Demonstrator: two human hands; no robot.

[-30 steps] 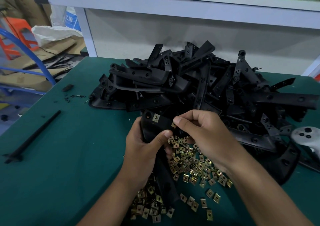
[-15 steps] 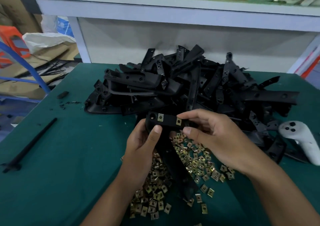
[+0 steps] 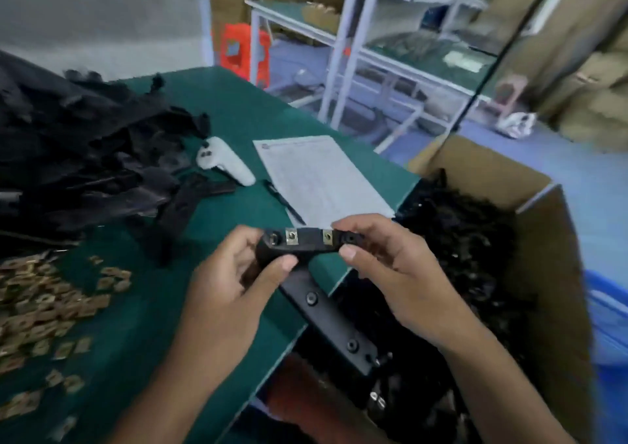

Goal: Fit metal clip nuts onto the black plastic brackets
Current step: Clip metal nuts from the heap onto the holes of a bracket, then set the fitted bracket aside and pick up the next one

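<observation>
The left hand (image 3: 234, 273) has its fingers (image 3: 283, 264) curled round the left end of a black plastic bracket (image 3: 306, 244), thumb pressed on the near face, while the right hand (image 3: 384, 260) pinches the other end between thumb and forefinger. The bracket's short top bar lies across, nine to three o'clock, and two metal clip nuts (image 3: 291, 236) sit already seated on it side by side; its long leg runs down toward five o'clock, out past the tabletop (image 3: 238, 110) edge. This piece looks finished (both clips appear home, though blur hides how deep). The cardboard box (image 3: 543, 273) of black parts lies at three to four o'clock from the fingers, just beside the right hand, which is the nearer one for a drop. The loose clip nuts (image 3: 44, 301) lie at nine o'clock and the bracket pile (image 3: 85, 158) at ten, both nearer the left hand
</observation>
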